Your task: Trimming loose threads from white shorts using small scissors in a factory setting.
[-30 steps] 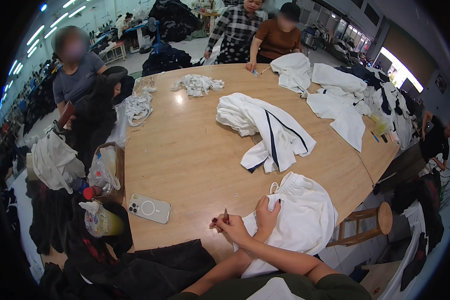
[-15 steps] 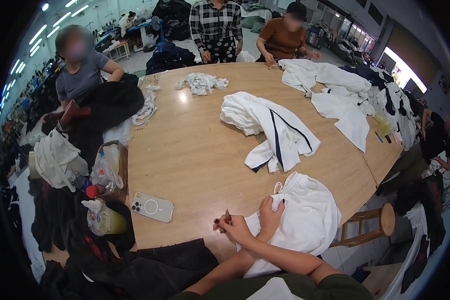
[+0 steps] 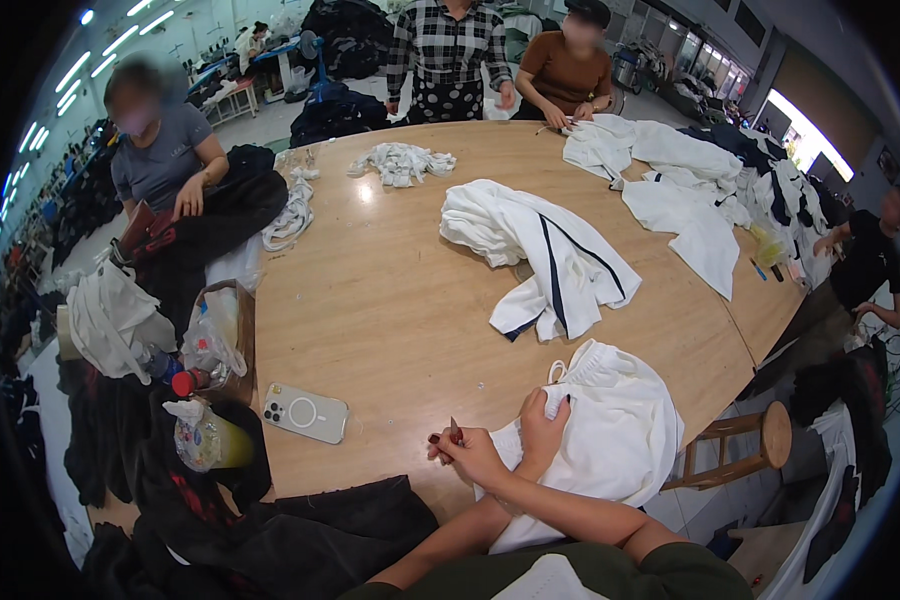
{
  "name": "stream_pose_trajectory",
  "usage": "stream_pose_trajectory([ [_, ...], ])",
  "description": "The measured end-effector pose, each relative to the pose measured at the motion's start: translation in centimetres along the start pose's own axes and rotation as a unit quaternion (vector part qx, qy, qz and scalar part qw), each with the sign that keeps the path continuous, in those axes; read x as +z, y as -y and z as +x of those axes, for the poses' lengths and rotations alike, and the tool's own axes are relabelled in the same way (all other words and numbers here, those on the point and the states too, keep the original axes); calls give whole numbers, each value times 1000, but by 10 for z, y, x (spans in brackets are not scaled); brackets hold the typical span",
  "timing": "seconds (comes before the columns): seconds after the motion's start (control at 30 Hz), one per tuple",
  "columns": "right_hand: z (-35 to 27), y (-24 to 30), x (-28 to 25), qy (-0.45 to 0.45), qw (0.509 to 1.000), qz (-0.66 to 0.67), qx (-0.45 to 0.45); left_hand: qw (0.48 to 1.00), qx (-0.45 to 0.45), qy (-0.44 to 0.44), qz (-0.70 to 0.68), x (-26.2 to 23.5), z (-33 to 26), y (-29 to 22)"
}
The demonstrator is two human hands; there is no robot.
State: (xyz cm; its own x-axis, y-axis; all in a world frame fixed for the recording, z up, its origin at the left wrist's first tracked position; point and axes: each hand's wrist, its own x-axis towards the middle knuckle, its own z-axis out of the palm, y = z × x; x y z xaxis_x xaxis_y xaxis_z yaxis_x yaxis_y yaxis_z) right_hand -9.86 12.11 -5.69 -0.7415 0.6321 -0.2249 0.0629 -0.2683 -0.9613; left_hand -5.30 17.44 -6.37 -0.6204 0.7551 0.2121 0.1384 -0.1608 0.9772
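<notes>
My forearms cross over the near edge of the table. My left hand is closed on a fold of white trousers, whose gathered waistband and white cord loop lie at the far end. Left of it, my right hand is closed round a small pointed tool that looks like thread snips. The tip points up, and the fingers hide most of the handle. This hand is just beyond the trousers' left edge, above the wooden table.
A phone lies at left, near a bagged drink and a box. Dark cloth covers the near-left edge. White garments lie mid-table, more far right. A wooden stool stands right. Co-workers surround the table.
My hands and the trousers are almost unmoved. The co-worker at left now has a hand on the dark garment. The person in plaid has shifted slightly right, and the one at far right has shifted too.
</notes>
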Motion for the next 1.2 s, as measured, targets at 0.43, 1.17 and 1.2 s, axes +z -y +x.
stream_pose_trajectory([
  [0.43, 2, -2, 0, 12, 1000, -19, 2, 1000, 1, -4, 6, 1, 0, 6],
  [1.17, 0, 9, 3, 12, 999, -37, -22, 1000, 3, -10, 5, 1, 1, 4],
  [1.2, 0, 7, 2, 12, 999, -38, -22, 1000, 3, -10, 5, 1, 1, 3],
])
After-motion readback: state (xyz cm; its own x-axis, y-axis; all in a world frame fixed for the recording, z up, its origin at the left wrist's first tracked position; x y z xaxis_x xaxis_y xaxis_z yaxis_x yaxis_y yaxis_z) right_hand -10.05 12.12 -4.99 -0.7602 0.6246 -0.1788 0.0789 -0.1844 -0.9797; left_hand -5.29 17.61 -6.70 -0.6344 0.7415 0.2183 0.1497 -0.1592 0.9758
